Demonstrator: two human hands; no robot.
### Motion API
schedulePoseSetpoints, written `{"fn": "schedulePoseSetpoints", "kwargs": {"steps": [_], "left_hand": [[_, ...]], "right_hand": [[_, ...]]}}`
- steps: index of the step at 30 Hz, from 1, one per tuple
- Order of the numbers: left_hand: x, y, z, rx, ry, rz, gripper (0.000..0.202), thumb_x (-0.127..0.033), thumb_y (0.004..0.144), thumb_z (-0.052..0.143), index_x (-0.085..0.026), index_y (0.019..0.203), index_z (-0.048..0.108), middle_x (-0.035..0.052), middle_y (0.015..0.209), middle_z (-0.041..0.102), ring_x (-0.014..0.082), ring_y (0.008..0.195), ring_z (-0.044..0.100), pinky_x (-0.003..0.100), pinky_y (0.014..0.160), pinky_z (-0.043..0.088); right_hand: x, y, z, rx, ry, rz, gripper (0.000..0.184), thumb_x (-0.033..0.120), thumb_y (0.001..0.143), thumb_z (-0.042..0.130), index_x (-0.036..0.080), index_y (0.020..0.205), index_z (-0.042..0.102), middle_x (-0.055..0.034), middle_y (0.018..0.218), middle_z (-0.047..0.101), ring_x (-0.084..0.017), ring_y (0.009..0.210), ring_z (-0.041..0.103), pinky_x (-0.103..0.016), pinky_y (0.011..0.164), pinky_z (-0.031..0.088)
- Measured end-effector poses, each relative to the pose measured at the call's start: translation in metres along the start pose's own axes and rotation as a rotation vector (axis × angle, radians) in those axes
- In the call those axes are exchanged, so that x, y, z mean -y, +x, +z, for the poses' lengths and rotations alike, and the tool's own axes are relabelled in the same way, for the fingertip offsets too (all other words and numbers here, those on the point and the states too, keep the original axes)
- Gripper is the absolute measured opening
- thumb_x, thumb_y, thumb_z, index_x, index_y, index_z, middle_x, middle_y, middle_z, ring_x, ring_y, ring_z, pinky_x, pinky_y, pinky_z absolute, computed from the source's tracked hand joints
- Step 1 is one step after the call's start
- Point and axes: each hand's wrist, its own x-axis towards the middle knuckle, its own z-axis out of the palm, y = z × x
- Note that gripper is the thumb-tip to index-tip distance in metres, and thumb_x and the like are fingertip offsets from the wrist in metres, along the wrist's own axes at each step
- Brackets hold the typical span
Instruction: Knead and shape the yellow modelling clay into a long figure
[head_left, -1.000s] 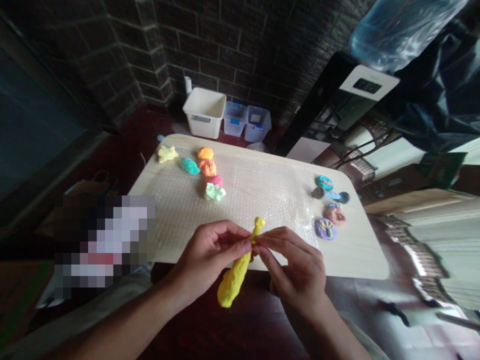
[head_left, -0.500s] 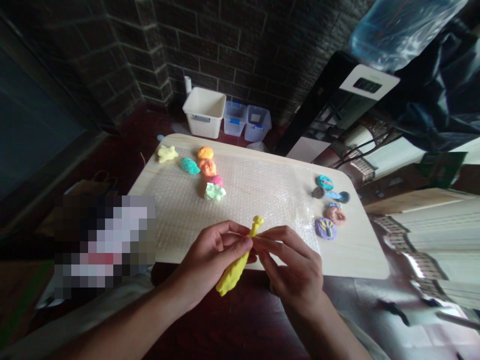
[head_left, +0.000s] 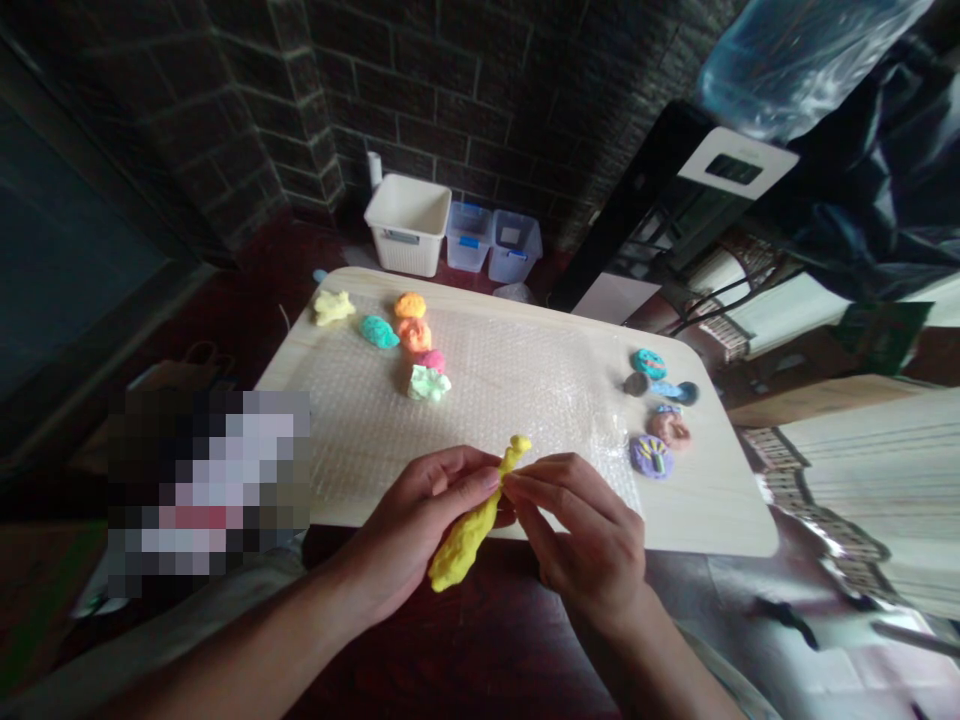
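A long piece of yellow modelling clay [head_left: 463, 545] tilts between my hands at the table's near edge. Its lower part is thick and lumpy, and a thin neck rises to a small knob. My left hand [head_left: 439, 510] is closed around its middle, thumb on top. With thumb and fingertips together, my right hand [head_left: 589, 525] pinches the clay at the neck from the right. The fingertips of both hands nearly meet there, and the exact contact is partly hidden.
Bubble wrap covers much of the wooden table [head_left: 720, 510]. Several coloured clay lumps, among them a teal one [head_left: 379, 331] and a pale green one [head_left: 429, 383], lie left. Clay shapes, including a purple disc [head_left: 651, 457], lie right. A white bin [head_left: 409, 250] stands behind the table.
My left thumb has shifted slightly, baring more of the yellow clay's middle. The clay's knob has tipped a little to the right. My right hand keeps its pinch almost in place.
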Motion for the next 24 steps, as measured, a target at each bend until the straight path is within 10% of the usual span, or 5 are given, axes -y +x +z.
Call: {"fn": "schedulePoseSetpoints", "kwargs": {"steps": [24], "left_hand": [[0.0020, 0.0029, -0.0030, 0.014, 0.034, 0.064, 0.017, -0.033, 0.090, 0.082, -0.016, 0.094, 0.083, 0.0060, 0.089, 0.077, 0.0144, 0.084, 0.070, 0.025, 0.085, 0.056]], "right_hand": [[-0.0011, 0.0021, -0.0020, 0.012, 0.124, 0.093, 0.034, -0.003, 0.094, 0.065, 0.021, 0.115, 0.077, -0.0053, 0.090, 0.078, -0.019, 0.084, 0.073, -0.035, 0.073, 0.062]]}}
